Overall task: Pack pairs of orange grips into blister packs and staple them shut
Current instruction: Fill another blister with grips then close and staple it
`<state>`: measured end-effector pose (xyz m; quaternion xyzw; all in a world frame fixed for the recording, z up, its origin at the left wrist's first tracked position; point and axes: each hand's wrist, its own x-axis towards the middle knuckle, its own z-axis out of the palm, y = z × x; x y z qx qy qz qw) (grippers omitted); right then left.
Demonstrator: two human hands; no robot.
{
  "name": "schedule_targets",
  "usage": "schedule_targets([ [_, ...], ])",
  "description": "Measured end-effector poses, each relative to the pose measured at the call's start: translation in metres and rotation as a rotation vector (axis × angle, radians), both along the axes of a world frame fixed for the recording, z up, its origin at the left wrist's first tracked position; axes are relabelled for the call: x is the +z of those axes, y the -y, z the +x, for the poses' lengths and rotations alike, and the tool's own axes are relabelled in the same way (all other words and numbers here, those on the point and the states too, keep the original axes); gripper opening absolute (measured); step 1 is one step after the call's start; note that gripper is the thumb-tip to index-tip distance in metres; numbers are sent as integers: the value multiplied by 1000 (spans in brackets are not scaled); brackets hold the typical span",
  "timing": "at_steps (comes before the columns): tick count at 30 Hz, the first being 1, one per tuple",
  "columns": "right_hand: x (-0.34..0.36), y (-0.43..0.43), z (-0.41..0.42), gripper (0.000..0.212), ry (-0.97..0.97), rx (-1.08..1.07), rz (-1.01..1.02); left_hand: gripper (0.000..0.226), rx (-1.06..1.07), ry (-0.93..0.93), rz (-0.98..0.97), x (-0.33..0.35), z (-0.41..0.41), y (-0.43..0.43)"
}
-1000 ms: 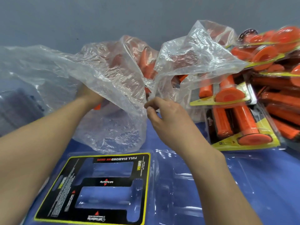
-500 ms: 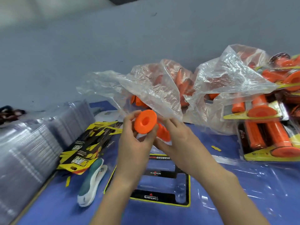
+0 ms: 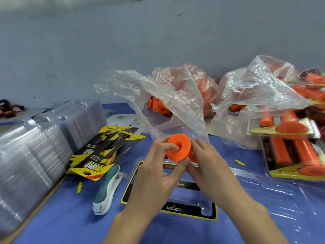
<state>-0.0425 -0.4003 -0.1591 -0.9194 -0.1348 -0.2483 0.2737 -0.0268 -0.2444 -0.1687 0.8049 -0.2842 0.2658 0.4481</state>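
Note:
My left hand (image 3: 154, 175) grips an orange grip (image 3: 178, 147) whose round flange faces me, above the open blister pack (image 3: 168, 206) with its black and yellow card. My right hand (image 3: 209, 166) holds a second orange grip (image 3: 193, 156) just behind the first; most of it is hidden. A green and white stapler (image 3: 107, 190) lies left of the pack. Two clear plastic bags (image 3: 175, 95) of loose orange grips sit behind my hands.
Stacks of clear blister shells (image 3: 35, 147) fill the left side. Loose black and yellow cards (image 3: 103, 150) lie beside them. Packed blister packs of grips (image 3: 295, 152) are piled at the right. A blue sheet (image 3: 70, 222) covers the table, with a grey wall behind.
My hands came out of the bag and now hold two orange grips over the blister pack. The grips have dropped slightly and the view has tilted down.

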Motion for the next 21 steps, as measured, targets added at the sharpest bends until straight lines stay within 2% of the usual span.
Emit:
schedule_targets([
  [5, 1, -1, -2, 43, 142, -98, -14, 15, 49, 75, -59, 9, 4, -2],
  [11, 4, 2, -5, 43, 304, -191, -85, 18, 151, 11, -83, 16, 5, -6],
  [17, 3, 10, -8, 46, 241, -203, -92, 17, 219, -99, -206, 14, 8, -16],
  [21, 3, 17, -9, 48, 152, -180, -3, 25, 219, -149, -259, 13, 11, -21],
])
